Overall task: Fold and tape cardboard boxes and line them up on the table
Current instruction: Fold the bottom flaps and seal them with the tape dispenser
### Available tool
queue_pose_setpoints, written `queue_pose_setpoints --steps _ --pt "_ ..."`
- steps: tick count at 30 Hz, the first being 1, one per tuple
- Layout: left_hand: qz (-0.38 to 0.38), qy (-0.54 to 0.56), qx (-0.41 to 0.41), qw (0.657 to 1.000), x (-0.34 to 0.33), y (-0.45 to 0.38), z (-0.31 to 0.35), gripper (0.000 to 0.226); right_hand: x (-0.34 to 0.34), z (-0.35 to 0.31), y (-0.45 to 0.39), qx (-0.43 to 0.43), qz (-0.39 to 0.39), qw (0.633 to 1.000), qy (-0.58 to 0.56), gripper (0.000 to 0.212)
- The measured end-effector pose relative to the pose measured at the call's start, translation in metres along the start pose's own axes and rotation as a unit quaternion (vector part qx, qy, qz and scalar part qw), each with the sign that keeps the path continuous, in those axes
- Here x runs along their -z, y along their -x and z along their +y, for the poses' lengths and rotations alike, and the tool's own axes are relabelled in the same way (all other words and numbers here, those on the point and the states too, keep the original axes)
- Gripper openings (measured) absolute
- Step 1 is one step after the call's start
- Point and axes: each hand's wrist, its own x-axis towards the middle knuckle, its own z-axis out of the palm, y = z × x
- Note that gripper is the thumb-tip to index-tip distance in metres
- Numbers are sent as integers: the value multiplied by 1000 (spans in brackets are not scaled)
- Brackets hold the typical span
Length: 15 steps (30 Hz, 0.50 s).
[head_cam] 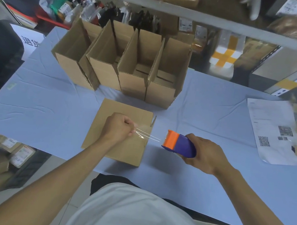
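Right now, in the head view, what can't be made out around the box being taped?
- Seam on the closed box: covered by the left hand.
- Tape roll: enclosed in the dispenser and right hand.
- Printed sheet: text too small, far edge blurred.

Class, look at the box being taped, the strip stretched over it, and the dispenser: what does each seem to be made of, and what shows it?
Box: brown corrugated cardboard, matte; the open boxes behind show fluted cut edges.
Tape: thin clear plastic film, glossy; the box shows through and it glints.
Dispenser: probably moulded plastic, smooth, orange and purple with a soft sheen.
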Motion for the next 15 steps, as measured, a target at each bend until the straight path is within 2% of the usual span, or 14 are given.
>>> queue_pose_setpoints --steps 6,12,15 --pt "31 -46 -30 998 -9 1 2 27 -2 -1 -18 -4 -34 999 37 43" --pt "48 -119 -98 987 -6 -2 0 15 -2 -7 -32 -5 -46 997 67 44" --pt "83 -209 -103 969 -8 -4 2 13 -2 -9 -35 -6 -64 995 71 46"
